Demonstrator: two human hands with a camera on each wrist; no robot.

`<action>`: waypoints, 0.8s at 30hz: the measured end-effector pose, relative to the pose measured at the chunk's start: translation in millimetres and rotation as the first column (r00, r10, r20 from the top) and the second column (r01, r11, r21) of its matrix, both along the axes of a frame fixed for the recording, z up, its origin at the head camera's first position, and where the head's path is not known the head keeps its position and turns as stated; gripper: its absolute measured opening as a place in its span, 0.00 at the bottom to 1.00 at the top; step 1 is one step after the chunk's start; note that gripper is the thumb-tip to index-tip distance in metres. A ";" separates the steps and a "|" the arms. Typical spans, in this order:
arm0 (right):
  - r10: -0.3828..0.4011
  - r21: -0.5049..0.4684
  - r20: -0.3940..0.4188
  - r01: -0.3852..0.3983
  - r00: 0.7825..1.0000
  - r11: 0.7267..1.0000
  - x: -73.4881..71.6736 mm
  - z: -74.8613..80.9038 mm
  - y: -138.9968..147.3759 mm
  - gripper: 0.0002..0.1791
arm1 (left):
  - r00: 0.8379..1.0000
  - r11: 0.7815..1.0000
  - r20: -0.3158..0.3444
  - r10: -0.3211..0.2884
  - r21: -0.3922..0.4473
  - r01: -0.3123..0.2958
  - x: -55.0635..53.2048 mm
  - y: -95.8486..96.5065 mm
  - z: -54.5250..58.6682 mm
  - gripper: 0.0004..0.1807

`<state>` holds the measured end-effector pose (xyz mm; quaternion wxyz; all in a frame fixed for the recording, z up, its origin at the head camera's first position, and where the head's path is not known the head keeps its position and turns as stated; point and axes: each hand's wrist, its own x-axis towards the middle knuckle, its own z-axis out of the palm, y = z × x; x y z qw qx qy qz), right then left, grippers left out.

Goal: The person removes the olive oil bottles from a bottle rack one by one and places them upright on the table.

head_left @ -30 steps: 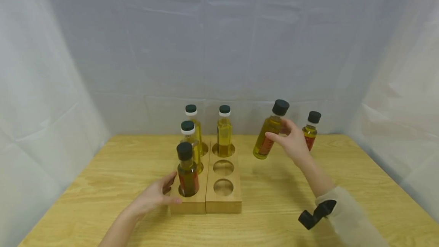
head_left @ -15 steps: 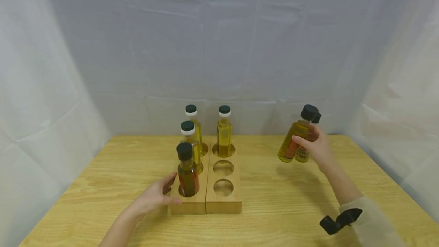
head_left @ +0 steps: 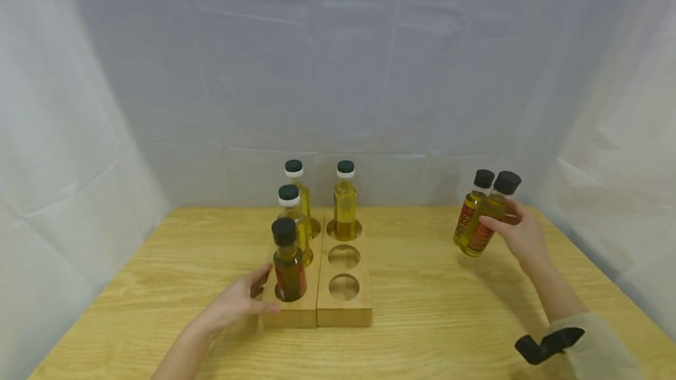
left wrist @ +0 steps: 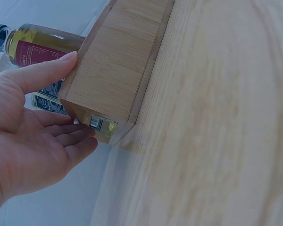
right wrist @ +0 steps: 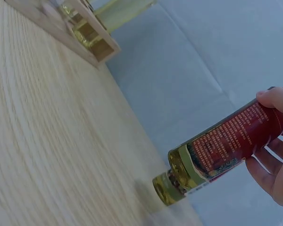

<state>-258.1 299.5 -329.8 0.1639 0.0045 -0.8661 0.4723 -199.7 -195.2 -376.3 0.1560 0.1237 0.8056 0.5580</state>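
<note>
Red-labelled, probably slippery, heavy glass, the tilted bottle [head_left: 486,228] at right wants a mid-body hold; right fingers [right wrist: 262,176] pinch it, left fingers [left wrist: 81,150] spread against the left rack [head_left: 290,318].

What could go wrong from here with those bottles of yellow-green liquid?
The tilted, black-capped, red-labelled bottle in the right hand might knock over the similar black-capped bottle beside it; I can't tell whether they touch. If that grip slipped, the tilted one could fall. Also, the left hand is at the corner of a pale wooden block; a bump might jostle the three bottles standing in it.
</note>
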 end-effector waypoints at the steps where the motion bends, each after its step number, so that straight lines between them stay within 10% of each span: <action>1: -0.003 0.004 0.005 0.003 1.000 1.000 -0.3 -1.3 1.8 0.41 | 1.000 1.000 0.001 0.002 0.001 -0.002 0.1 0.1 0.1 0.53; 24: -0.016 0.022 0.049 0.015 0.999 1.000 -6.6 -29.0 27.8 0.42 | 1.000 1.000 -0.010 -0.006 0.004 0.006 0.6 -0.2 0.0 0.52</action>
